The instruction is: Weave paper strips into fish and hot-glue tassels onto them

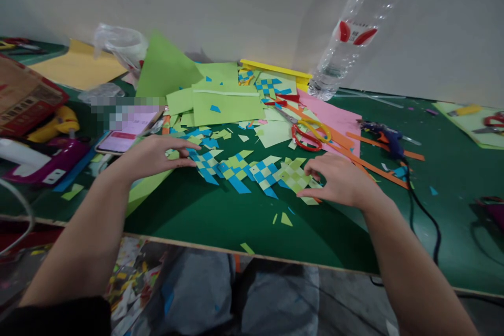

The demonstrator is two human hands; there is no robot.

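Observation:
Several small woven paper fish in checkered strips lie in a slanting row on the green table, close together. The leftmost is a blue and light green fish, its left end between the thumb and fingers of my left hand. Beside it are a second blue and green fish and a third blue and pale fish. At the right end lies an all-green woven fish. My right hand has its curled fingers and thumb at that fish's right edges, partly covering its tail.
Behind the row lie green paper sheets, paper scraps and red-and-yellow scissors. Orange strips, a blue glue gun with its cord and a plastic bottle are to the right. A phone and purple tool are left.

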